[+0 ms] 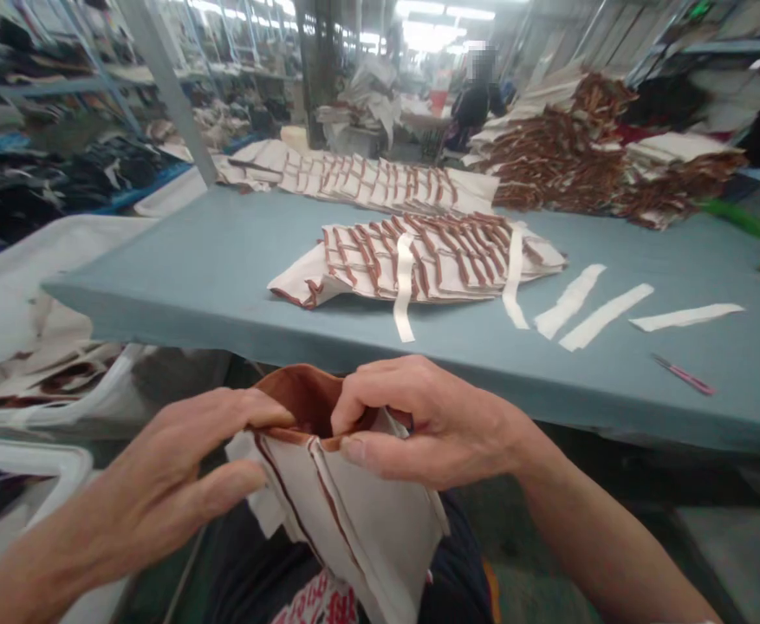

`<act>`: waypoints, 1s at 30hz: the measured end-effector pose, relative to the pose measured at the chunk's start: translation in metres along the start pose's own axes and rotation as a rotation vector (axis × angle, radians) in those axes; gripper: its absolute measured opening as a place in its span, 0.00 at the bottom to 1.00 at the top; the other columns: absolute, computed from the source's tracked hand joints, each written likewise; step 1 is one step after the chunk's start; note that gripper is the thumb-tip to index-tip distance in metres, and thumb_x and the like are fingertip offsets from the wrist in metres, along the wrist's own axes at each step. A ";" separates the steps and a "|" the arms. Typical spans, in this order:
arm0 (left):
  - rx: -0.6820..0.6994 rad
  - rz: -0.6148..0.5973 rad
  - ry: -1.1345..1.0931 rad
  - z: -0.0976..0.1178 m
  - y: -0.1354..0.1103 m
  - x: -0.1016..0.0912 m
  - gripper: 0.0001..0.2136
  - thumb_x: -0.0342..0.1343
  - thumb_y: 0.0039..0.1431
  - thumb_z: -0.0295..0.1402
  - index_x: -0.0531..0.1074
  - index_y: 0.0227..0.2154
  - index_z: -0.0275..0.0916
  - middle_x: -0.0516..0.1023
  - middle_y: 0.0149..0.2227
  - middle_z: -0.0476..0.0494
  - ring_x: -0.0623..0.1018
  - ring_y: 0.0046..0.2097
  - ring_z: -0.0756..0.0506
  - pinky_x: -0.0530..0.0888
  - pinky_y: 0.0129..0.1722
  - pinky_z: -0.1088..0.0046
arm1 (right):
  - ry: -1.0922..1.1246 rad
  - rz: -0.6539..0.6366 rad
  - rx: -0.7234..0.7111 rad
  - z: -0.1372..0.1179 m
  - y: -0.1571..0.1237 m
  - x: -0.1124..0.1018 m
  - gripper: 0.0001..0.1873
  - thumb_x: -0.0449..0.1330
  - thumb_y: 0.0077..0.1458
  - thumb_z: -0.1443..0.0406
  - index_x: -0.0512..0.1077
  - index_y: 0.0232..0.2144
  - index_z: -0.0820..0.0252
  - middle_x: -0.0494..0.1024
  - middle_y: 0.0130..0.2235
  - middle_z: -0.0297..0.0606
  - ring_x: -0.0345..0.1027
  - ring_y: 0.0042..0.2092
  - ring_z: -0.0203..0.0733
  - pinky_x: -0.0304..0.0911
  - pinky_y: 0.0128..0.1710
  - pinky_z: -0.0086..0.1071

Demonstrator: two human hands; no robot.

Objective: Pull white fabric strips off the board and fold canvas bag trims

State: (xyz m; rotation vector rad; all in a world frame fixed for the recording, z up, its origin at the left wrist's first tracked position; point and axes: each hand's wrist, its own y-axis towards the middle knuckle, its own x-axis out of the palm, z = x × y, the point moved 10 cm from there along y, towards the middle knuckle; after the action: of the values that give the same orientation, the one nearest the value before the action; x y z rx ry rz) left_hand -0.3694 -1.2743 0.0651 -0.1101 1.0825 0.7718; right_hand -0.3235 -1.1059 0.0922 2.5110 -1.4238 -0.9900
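Observation:
A sewn fabric piece, off-white outside with a brown inner face and dark seam lines, hangs over my lap in front of the table. At its upper left edge, my left hand grips the rim, fingers inside the opening and thumb outside. My right hand pinches the same rim just right of the middle seam, thumb in front and bent fingers behind. The brown opening gapes between both hands. Its lower end runs out of the picture.
On the blue-grey table lie overlapping off-white and brown pieces, loose white strips and pink-handled thread snips. Taller stacks stand at the back right. White bins flank the left side. A person is far behind.

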 end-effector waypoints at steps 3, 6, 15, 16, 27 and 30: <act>0.067 -0.098 -0.136 0.019 0.014 0.016 0.09 0.60 0.71 0.38 0.84 0.46 0.47 0.91 0.44 0.51 0.88 0.44 0.46 0.79 0.47 0.77 | 0.027 0.011 0.027 0.001 0.002 0.001 0.06 0.59 0.62 0.73 0.76 0.36 0.61 0.73 0.30 0.26 0.61 0.28 0.28 0.58 0.31 0.24; 0.099 -0.087 -0.276 0.032 0.026 0.022 0.09 0.56 0.68 0.30 0.82 0.41 0.46 0.88 0.37 0.55 0.86 0.38 0.49 0.78 0.43 0.79 | 0.067 0.040 0.068 0.006 0.001 0.002 0.06 0.57 0.60 0.73 0.73 0.34 0.60 0.70 0.28 0.24 0.56 0.25 0.27 0.56 0.28 0.24; 0.091 -0.158 -0.371 0.043 0.021 0.058 0.11 0.50 0.66 0.27 0.72 0.29 0.41 0.76 0.26 0.56 0.74 0.26 0.54 0.71 0.28 0.83 | 0.399 0.102 0.214 0.044 -0.007 0.027 0.10 0.61 0.72 0.61 0.72 0.38 0.60 0.78 0.34 0.33 0.68 0.33 0.32 0.67 0.37 0.28; 0.090 -0.145 -0.364 0.042 0.019 0.058 0.10 0.51 0.66 0.27 0.72 0.29 0.41 0.76 0.27 0.56 0.74 0.27 0.53 0.71 0.28 0.83 | 0.384 0.111 0.212 0.045 -0.007 0.027 0.10 0.62 0.72 0.61 0.72 0.38 0.60 0.78 0.34 0.33 0.68 0.33 0.32 0.67 0.37 0.28; 0.123 -0.026 -0.331 0.047 0.017 0.055 0.09 0.54 0.74 0.26 0.76 0.38 0.44 0.83 0.34 0.59 0.82 0.35 0.53 0.73 0.40 0.80 | 0.322 0.229 0.172 0.053 -0.008 0.016 0.10 0.63 0.71 0.61 0.73 0.36 0.60 0.76 0.33 0.30 0.66 0.34 0.33 0.64 0.38 0.28; 0.137 -0.061 -0.348 0.054 0.015 0.062 0.09 0.53 0.74 0.26 0.77 0.39 0.45 0.84 0.36 0.59 0.83 0.37 0.53 0.73 0.42 0.81 | 0.389 0.209 0.183 0.061 -0.015 0.020 0.14 0.67 0.70 0.57 0.73 0.36 0.60 0.75 0.33 0.29 0.67 0.34 0.33 0.65 0.39 0.29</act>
State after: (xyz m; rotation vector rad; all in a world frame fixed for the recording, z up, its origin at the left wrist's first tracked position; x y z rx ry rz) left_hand -0.3235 -1.2082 0.0448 0.1048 0.7938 0.6312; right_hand -0.3397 -1.0994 0.0289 2.4255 -1.6586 -0.3253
